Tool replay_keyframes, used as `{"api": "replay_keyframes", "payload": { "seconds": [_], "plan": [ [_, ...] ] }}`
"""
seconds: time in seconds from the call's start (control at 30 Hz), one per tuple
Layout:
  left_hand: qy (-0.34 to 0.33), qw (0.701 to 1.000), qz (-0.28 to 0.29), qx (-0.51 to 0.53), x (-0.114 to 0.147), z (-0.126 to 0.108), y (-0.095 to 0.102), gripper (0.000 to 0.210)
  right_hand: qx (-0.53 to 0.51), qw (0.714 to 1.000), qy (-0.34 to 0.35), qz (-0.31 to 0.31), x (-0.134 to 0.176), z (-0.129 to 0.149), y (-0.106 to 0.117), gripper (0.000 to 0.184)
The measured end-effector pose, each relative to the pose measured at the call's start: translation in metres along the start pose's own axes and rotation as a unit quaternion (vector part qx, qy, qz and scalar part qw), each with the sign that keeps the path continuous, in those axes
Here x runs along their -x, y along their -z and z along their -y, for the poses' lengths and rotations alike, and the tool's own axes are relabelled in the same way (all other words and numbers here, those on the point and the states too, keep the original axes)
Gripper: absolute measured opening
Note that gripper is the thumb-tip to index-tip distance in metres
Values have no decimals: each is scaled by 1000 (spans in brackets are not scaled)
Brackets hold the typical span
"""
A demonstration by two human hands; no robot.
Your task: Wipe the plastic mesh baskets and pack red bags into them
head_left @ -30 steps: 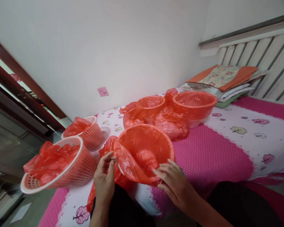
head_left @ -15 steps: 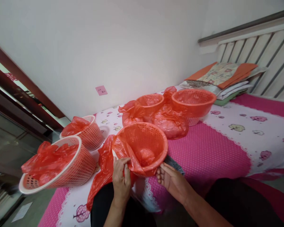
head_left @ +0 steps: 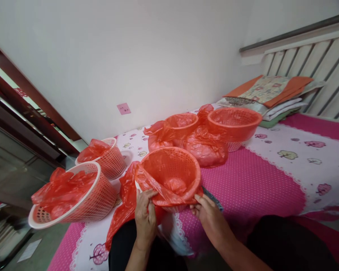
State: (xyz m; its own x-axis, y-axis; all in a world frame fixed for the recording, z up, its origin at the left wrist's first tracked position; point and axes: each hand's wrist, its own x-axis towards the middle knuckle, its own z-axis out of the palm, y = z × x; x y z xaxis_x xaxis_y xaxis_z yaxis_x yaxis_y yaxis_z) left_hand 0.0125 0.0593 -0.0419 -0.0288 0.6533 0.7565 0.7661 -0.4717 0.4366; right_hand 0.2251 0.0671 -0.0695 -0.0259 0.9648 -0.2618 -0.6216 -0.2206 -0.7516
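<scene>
A round mesh basket [head_left: 169,209] stands in front of me, partly lined with a thin red plastic bag [head_left: 175,165]. The bag covers most of its rim, while a bit of white rim shows at the left and loose plastic hangs down on that side. My left hand [head_left: 145,210] pinches the bag's edge at the near left of the rim. At the near right, my right hand [head_left: 206,210] has its thumb and fingers closed on the bag's edge, at the rim's outside. The basket's underside is hidden.
Two white-rimmed baskets [head_left: 107,195] with crumpled red bags inside stand at the left. Behind are two bag-lined baskets [head_left: 234,120] and bulging red bags [head_left: 207,150]. Folded bedding [head_left: 271,94] lies at the back right on the pink and white bed sheet [head_left: 265,177], beside a wall.
My right hand has closed on the bag's edge and pulled it slightly out and down at the near right rim. My left hand keeps its hold. The view has shifted slightly.
</scene>
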Motion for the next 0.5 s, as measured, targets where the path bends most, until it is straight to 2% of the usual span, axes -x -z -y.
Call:
{"api": "replay_keyframes", "payload": {
  "seconds": [0.1, 0.17, 0.23, 0.4, 0.47, 0.5],
  "plan": [
    [5, 1000, 0, 2, 0, -1, 2, 31, 144, 983, 118, -2, 6, 25, 12, 29],
    [7, 1000, 10, 7, 0, -5, 3, 29, 232, 948, 219, -2, 7, 42, 14, 35],
    [3, 1000, 26, 5, 0, -9, 4, 28, 266, 920, 288, -17, 4, 59, 11, 38],
    [-4, 999, 52, 15, 4, -19, 9, 24, 290, 890, 353, 2, -8, 92, -9, 33],
    [24, 999, 36, 27, 3, -22, 11, 14, 321, 860, 397, 15, -8, 100, -19, 31],
    [42, 998, 30, 27, 2, -23, 12, 20, 340, 840, 422, 27, -7, 102, -23, 30]
  ]
}}
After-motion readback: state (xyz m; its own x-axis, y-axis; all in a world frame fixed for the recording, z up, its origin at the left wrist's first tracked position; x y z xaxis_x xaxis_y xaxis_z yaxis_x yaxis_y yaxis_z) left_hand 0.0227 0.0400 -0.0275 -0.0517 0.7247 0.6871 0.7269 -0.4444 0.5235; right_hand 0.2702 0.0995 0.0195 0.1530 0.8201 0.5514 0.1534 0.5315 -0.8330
